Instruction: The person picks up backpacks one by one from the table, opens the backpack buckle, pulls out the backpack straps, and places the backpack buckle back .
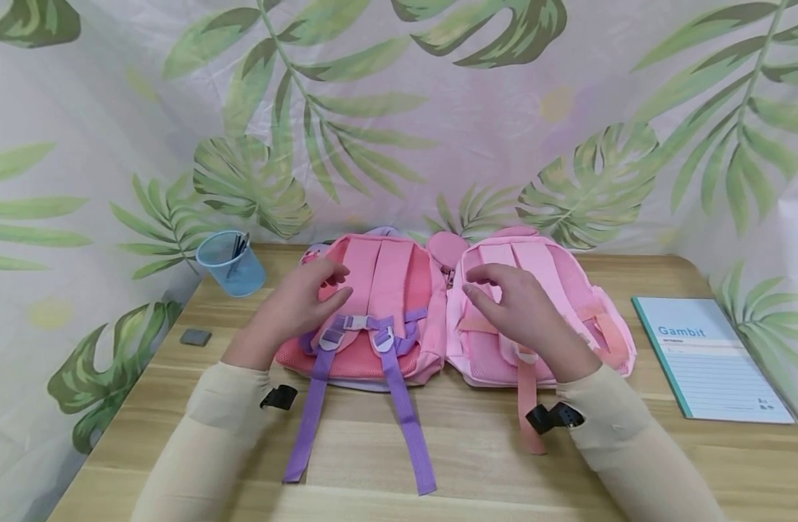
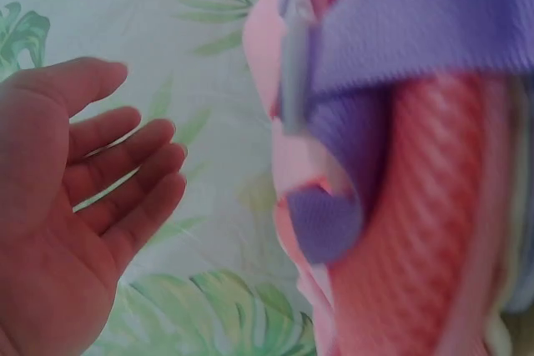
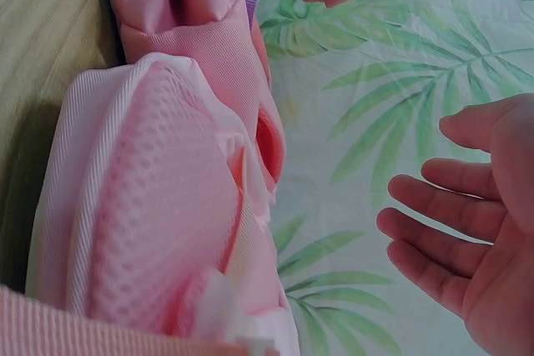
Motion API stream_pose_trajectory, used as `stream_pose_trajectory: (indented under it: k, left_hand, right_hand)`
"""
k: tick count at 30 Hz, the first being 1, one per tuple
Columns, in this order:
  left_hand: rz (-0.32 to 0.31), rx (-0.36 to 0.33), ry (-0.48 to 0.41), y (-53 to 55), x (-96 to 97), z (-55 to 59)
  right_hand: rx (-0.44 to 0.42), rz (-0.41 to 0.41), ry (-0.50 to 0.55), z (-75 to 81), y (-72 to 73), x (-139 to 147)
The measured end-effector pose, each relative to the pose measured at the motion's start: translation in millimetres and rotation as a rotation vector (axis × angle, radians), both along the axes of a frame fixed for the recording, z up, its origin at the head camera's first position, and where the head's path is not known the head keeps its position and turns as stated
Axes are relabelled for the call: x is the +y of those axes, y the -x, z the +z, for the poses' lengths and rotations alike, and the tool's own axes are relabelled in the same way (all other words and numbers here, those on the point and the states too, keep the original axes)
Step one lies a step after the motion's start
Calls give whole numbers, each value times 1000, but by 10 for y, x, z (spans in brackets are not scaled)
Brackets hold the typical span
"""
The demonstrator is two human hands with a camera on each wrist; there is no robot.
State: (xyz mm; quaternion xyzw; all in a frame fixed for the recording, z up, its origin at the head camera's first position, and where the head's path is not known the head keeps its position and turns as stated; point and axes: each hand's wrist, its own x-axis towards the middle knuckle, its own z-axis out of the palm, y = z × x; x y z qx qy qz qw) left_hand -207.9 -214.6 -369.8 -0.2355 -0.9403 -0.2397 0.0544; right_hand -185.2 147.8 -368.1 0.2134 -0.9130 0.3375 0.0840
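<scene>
Two small backpacks lie side by side on the table, strap side up. The left one is a coral-pink backpack with purple webbing straps trailing toward the front edge and a pale buckle joining them. Beside it, touching, is a light pink backpack with a peach webbing strap. My left hand hovers over the coral backpack's left side, fingers loosely bent, holding nothing. Above the light pink backpack hangs my right hand, likewise relaxed. Both wrist views show a gap between hand and backpack.
A blue mesh pen cup with a few dark pens stands at the back left. In front of it lies a small grey block. On the right is a notebook marked Gambit. A leaf-patterned cloth surrounds the wooden table.
</scene>
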Motion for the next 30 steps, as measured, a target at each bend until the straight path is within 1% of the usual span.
stream_pose_trajectory:
  k: [3,5,9,12,17,23,27,30]
  left_hand:
    - [-20,-31,8,20,-79,-62]
    - [-31,-71,15,32,-123,-96]
    - [-51,-156,37,54,-184,-157]
    - [-62,-190,49,60,-211,-190]
    - [-94,-202,63,76,-242,-251]
    - [-107,-247,76,129,-259,-320]
    - [-143,-226,93,169,-255,-353]
    - [-163,-210,107,187,-258,-370]
  right_hand:
    - [-19,30,24,-27,28,-84]
    - [-27,49,32,-46,47,-148]
    - [-27,77,0,-77,78,-289]
    - [-46,98,-25,-98,100,-407]
    - [-116,121,-32,-148,146,-610]
    - [-154,157,-37,-222,206,-854]
    - [-194,169,-54,-284,225,-1005]
    - [-199,177,-62,-338,225,-1111]
